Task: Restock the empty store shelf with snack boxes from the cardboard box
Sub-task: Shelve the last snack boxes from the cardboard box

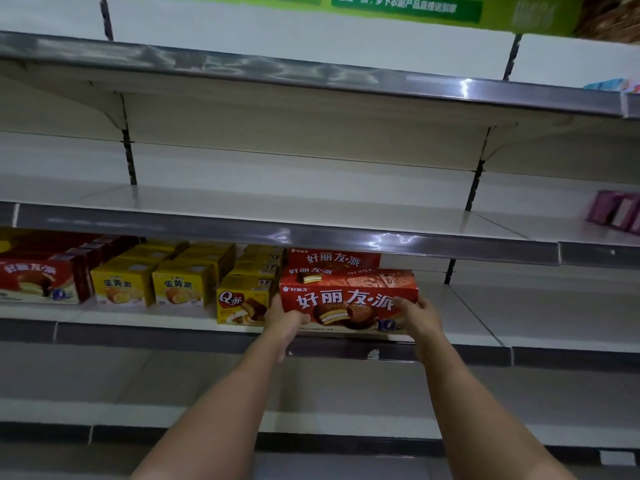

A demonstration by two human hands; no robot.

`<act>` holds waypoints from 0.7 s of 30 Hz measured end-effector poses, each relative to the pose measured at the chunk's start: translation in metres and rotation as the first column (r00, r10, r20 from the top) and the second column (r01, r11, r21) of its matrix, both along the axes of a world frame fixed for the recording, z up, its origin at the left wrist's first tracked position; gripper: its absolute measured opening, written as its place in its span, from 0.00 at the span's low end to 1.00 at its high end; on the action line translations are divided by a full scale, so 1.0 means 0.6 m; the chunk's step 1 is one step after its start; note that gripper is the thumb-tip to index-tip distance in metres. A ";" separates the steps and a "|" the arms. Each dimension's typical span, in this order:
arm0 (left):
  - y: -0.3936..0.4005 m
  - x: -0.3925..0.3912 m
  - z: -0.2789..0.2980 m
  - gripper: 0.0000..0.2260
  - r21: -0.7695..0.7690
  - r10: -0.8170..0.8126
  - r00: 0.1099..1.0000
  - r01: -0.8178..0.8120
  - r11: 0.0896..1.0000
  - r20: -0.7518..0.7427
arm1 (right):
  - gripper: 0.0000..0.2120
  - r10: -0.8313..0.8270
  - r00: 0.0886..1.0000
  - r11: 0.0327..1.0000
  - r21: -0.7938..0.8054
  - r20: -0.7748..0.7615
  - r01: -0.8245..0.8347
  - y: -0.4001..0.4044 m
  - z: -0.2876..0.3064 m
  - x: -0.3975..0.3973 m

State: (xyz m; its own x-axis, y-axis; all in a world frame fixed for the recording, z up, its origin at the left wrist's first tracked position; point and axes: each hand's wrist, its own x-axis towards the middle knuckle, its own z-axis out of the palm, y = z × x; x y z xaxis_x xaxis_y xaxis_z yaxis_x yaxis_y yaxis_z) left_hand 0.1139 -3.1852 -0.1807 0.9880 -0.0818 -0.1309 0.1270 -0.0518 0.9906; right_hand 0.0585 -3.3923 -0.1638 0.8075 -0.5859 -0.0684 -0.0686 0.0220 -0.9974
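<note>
Red snack box (pixel 348 299) on shelf (pixel 460 337), just right of yellow Q box (pixel 242 303); our left hand (pixel 285 318) and right hand (pixel 420 317) grip its ends.

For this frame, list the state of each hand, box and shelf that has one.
Left hand: gripping the red box's left end.
Right hand: gripping its right end.
Red snack box: upright at the shelf's front edge, held.
Yellow boxes: shelved in rows.
Middle shelf: bare here.
</note>
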 end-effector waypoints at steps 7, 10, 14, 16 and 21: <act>-0.036 0.015 -0.025 0.30 -0.014 0.080 0.996 -0.079 0.997 0.027 | 0.20 0.131 0.990 0.991 0.045 -0.057 -0.129 -0.034 -0.023 0.025; -0.052 0.029 -0.037 0.30 0.016 0.097 0.995 -0.098 0.995 0.038 | 0.21 0.162 0.983 0.987 0.024 -0.085 -0.161 -0.045 -0.038 0.049; -0.061 0.057 -0.052 0.32 0.031 0.107 0.993 -0.108 0.994 0.039 | 0.19 0.153 0.985 0.988 0.001 -0.078 -0.154 -0.051 -0.049 0.089; -0.065 0.078 -0.056 0.33 0.022 0.113 0.992 -0.115 0.993 0.057 | 0.17 0.160 0.984 0.987 -0.004 -0.083 -0.160 -0.055 -0.047 0.107; -0.081 0.122 -0.062 0.35 -0.003 0.107 0.990 -0.107 0.994 0.091 | 0.17 0.175 0.982 0.985 0.019 -0.067 -0.174 -0.058 -0.039 0.141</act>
